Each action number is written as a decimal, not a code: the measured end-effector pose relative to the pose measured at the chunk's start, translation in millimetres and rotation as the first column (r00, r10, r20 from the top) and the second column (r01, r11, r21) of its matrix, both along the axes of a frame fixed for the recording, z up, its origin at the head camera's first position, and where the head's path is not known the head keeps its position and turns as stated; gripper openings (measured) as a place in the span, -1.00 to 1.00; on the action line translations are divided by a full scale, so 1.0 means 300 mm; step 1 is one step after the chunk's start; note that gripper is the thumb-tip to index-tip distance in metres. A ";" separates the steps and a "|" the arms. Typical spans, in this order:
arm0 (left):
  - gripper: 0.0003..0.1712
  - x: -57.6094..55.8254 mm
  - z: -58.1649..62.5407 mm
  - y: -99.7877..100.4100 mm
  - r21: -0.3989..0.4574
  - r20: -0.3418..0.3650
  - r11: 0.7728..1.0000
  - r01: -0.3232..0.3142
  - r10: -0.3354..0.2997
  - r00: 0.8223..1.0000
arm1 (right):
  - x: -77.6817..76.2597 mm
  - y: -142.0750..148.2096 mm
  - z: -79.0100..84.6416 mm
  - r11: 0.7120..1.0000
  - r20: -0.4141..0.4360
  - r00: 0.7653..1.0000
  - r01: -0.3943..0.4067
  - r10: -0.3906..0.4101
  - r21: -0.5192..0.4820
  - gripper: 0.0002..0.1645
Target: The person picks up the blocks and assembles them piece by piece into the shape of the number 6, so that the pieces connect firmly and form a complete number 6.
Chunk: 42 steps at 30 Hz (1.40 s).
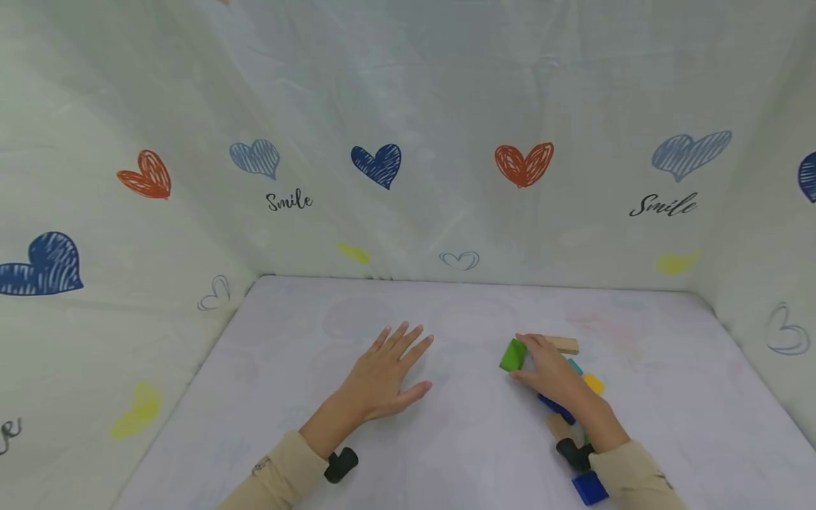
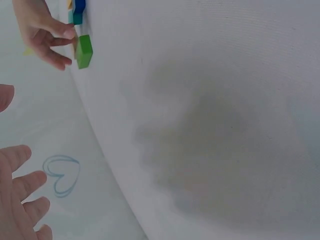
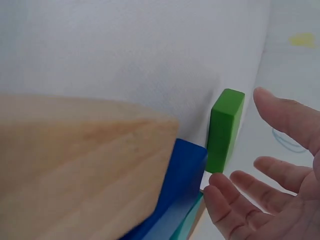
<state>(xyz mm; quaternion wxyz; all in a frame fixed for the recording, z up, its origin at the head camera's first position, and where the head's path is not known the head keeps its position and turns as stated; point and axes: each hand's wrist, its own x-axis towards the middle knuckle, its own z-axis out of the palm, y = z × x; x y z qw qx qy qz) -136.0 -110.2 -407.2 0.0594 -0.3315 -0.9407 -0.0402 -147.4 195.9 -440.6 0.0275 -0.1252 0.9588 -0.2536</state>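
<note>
Green block point(image 1: 513, 355) is found on the worktop point(image 1: 446, 446) just off the fingertips of the right hand point(image 1: 551, 372), on the side facing the left hand point(image 1: 385, 375). The right hand is held wide around its end, thumb and fingers well parted, with no firm grip shown; whether the block is touched cannot be told. The left hand is spread wide, and nothing is held by it. Just beyond the right knuckles a wooden block point(image 1: 566, 345) is laid; a yellow block point(image 1: 594, 384) and a dark blue block point(image 1: 557, 409) are partly covered by the right wrist. The step in hand is judged to be the taking up or setting down of the green one; which cannot be settled. For lifting, a pinch across its sides would be called for; for leaving it, a withdrawal without nudging its neighbours. No brand or label can be made out on the blocks. Beyond both hands, "Smile" is printed twice in black script on the cloth point(image 1: 446, 85); far out past the left hand, only a final "e" can be read.
</note>
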 end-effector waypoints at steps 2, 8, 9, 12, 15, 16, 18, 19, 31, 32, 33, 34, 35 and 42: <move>-0.25 0.000 0.000 0.002 0.004 -0.003 1.000 0.003 -0.003 1.000 | -0.009 -0.001 -0.011 1.000 0.021 1.000 0.006 -0.006 0.003 -0.15; -0.25 -0.001 0.000 0.005 0.006 0.001 1.000 0.001 -0.001 1.000 | -0.030 -0.009 -0.028 0.999 0.051 0.998 0.030 -0.032 0.045 -0.12; -0.25 -0.002 0.000 0.004 0.004 0.004 1.000 -0.001 0.001 1.000 | -0.033 -0.010 -0.030 0.998 0.055 0.998 0.034 -0.037 0.053 -0.12; -0.25 -0.002 0.000 0.004 0.005 0.010 1.000 -0.003 0.003 1.000 | -0.039 -0.012 -0.036 0.997 0.063 0.997 0.046 -0.050 0.063 -0.12; -0.26 0.000 0.003 0.002 0.009 0.013 1.000 0.000 0.000 1.000 | -0.043 -0.014 -0.041 0.996 0.060 0.997 0.053 -0.057 0.072 -0.15; -0.26 0.000 0.003 0.002 0.008 0.012 1.000 0.000 0.000 1.000 | -0.043 -0.014 -0.042 0.996 0.057 0.997 0.055 -0.059 0.073 -0.16; -0.25 0.000 0.003 0.000 0.006 0.010 1.000 0.000 0.000 1.000 | -0.045 -0.015 -0.046 0.996 0.053 0.997 0.058 -0.062 0.072 -0.18; -0.25 -0.001 0.003 0.000 0.004 0.008 1.000 0.000 0.000 1.000 | -0.045 -0.015 -0.046 0.996 0.054 0.997 0.060 -0.064 0.068 -0.18; -0.24 -0.008 -0.002 -0.006 -0.011 -0.007 1.000 -0.008 0.008 1.000 | -0.046 -0.040 -0.022 0.995 0.093 0.992 0.092 -0.089 -0.035 -0.20; -0.24 -0.008 -0.002 -0.006 -0.016 -0.001 1.000 -0.014 0.014 1.000 | -0.046 -0.044 -0.019 0.995 0.098 0.991 0.094 -0.089 -0.046 -0.20; -0.24 -0.008 -0.002 -0.007 -0.018 0.003 1.000 -0.017 0.017 1.000 | -0.045 -0.048 -0.017 0.994 0.101 0.991 0.095 -0.089 -0.057 -0.20; -0.25 -0.008 -0.001 -0.007 -0.019 0.008 1.000 -0.020 0.021 1.000 | -0.045 -0.053 -0.015 0.993 0.104 0.991 0.095 -0.088 -0.067 -0.20; -0.25 -0.007 0.000 -0.007 -0.019 0.013 1.000 -0.023 0.023 1.000 | -0.045 -0.059 -0.014 0.992 0.102 0.991 0.094 -0.086 -0.080 -0.20; -0.26 -0.009 0.000 -0.014 -0.009 0.024 0.999 -0.033 0.033 0.999 | -0.041 -0.109 -0.004 0.982 0.095 0.992 0.098 -0.083 -0.163 -0.19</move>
